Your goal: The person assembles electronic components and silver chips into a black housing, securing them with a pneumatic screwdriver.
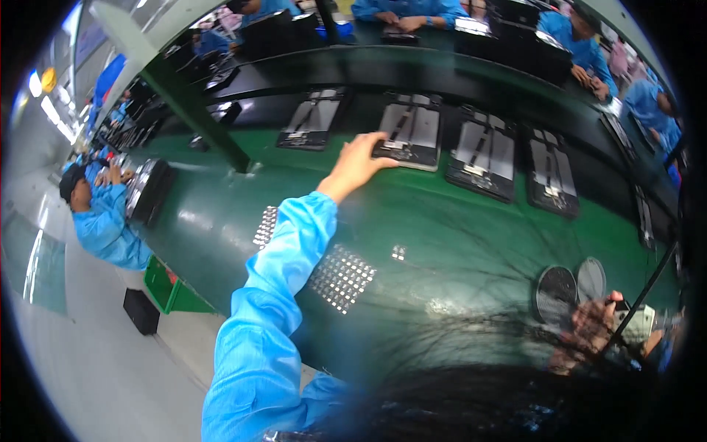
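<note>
My left hand (357, 166) reaches far forward over the green bench, its blue-sleeved arm coming in from the lower edge. Fingers and thumb close round the near left corner of an open tablet (420, 132), whose grey battery cells and black ribbon cables show. Part of that corner is hidden under the hand. Beneath my forearm lies a grid of small silvery pieces (343, 278), and another patch of them (265, 225) shows past the sleeve. A few more small pieces (398, 253) sit apart to the right. My right hand is not in view.
More open tablets (482, 155) lie in a row along a dark strip at the bench's far side. A green post (195, 110) rises at left. Two round dark discs (556, 295) lie at right, near another person's hands (589, 324). Co-workers in blue sit around; dark hair blurs the foreground.
</note>
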Demonstrator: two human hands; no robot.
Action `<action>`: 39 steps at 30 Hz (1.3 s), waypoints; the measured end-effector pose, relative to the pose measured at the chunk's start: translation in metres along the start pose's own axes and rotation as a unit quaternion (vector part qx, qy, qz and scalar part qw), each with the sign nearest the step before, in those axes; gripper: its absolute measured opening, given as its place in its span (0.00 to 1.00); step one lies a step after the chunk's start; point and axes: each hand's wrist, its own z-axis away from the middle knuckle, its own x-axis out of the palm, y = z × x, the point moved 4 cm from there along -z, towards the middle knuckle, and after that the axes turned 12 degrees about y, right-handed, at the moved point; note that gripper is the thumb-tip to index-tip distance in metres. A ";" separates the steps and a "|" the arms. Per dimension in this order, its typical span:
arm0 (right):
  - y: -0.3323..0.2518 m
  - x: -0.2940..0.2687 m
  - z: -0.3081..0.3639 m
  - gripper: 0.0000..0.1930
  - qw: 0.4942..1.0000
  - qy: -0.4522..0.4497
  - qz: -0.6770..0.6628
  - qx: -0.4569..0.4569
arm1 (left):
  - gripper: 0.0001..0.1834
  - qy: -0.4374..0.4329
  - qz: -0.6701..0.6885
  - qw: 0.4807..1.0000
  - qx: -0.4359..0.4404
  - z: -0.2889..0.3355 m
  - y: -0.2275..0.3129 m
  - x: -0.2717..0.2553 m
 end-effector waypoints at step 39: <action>0.032 -0.028 -0.042 0.15 0.983 0.122 0.133 -0.036 | 0.21 -0.165 -0.012 0.984 0.061 0.147 0.172 -0.012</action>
